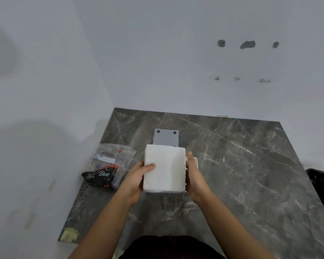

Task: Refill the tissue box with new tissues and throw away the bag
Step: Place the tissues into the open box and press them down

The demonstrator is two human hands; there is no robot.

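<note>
A thick white stack of tissues (165, 168) is held between both hands above the dark marble counter (241, 165). My left hand (137, 176) grips its left side, thumb on top. My right hand (194, 174) presses its right side. A white edge of the tissue box (195, 161) shows just behind my right hand; the rest is hidden under the stack. A grey box lid (166, 137) with black round feet lies behind the stack. The plastic tissue bag (107, 169), partly clear with black "Dove" print, lies on the counter to the left.
White walls (157, 62) close the counter at the back and left. A bin with a black liner (322, 187) stands past the counter's right edge. A scrap of tape (70, 234) marks the near left corner.
</note>
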